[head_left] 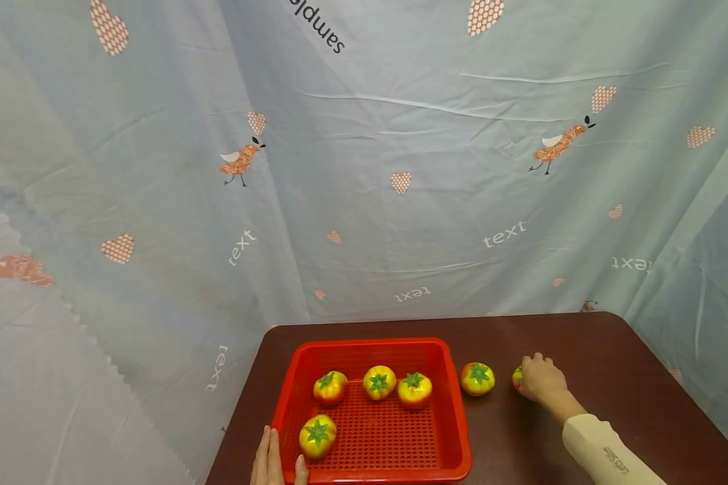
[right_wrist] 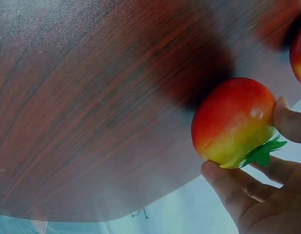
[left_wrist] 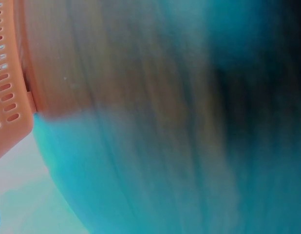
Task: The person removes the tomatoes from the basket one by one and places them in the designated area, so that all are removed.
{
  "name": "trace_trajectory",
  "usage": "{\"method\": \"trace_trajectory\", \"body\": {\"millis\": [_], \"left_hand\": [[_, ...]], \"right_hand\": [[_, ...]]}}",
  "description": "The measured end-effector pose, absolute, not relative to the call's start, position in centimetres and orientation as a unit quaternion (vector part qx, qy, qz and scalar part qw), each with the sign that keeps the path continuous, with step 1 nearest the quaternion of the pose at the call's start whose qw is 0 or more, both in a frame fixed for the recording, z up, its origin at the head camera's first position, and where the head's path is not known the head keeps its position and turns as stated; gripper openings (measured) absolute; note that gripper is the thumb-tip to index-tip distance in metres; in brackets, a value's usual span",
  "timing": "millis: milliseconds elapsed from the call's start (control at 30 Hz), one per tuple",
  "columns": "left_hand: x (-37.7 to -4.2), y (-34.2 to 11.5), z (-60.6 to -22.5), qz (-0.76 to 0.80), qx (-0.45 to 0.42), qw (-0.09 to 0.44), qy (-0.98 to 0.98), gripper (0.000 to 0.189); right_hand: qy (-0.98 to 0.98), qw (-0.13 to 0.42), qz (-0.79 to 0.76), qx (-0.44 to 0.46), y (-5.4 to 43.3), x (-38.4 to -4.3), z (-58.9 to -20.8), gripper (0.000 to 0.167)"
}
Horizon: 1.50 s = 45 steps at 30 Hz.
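My right hand (head_left: 544,382) pinches a red-and-yellow tomato (right_wrist: 233,119) between thumb and fingertips, over the right half of the table. Its green leafy top points toward the palm in the right wrist view. Another tomato (head_left: 477,379) lies on the table between that hand and a red plastic basket (head_left: 373,343). Inside the basket are several more, among them one near the left front (head_left: 317,436). Straight fingers of my left hand (head_left: 269,461) rest along the basket's left front corner, the thumb at the front rim. The left wrist view shows the basket's slotted wall (left_wrist: 9,92), mostly blurred otherwise.
The dark brown wooden table (head_left: 619,377) has rounded back corners. Behind it hangs a pale blue-green curtain (head_left: 364,202) printed with birds, hearts and words, reaching down to the table's back edge.
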State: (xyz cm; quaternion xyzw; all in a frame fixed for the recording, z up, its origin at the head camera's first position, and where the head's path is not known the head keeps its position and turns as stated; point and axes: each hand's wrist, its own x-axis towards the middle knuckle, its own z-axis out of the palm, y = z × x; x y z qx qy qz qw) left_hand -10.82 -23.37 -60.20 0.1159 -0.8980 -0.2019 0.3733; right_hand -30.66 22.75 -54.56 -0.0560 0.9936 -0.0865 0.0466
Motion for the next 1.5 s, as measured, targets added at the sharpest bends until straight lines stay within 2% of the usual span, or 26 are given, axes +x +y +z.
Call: {"method": "trace_trajectory", "body": {"millis": [467, 800, 967, 1100, 1333, 1500], "left_hand": [[-11.1, -23.6, -60.6, -0.194, 0.104, 0.392, -0.894, 0.077], [-10.9, -23.5, -60.3, -0.195, 0.102, 0.396, -0.891, 0.076], [-10.8, -23.6, -60.3, -0.195, 0.104, 0.393, -0.893, 0.075], [-10.8, -23.7, -60.3, -0.194, 0.104, 0.392, -0.893, 0.076], [-10.7, -23.5, -60.1, -0.188, 0.12, 0.375, -0.9, 0.076], [-10.6, -23.4, -60.0, -0.182, 0.12, 0.37, -0.903, 0.077]], "right_hand": [[0.995, 0.001, -0.071, -0.071, 23.3, -30.0, -55.1, 0.039], [0.994, 0.003, -0.07, -0.078, 23.4, -30.1, -55.1, 0.042], [0.994, -0.02, -0.054, -0.09, 23.1, -30.4, -54.7, 0.044], [0.991, -0.054, -0.044, -0.114, 22.4, -30.8, -53.3, 0.047], [0.988, -0.049, -0.07, -0.131, 19.8, -31.9, -48.9, 0.056], [0.98, -0.083, -0.089, -0.156, 16.8, -31.9, -46.6, 0.056]]}}
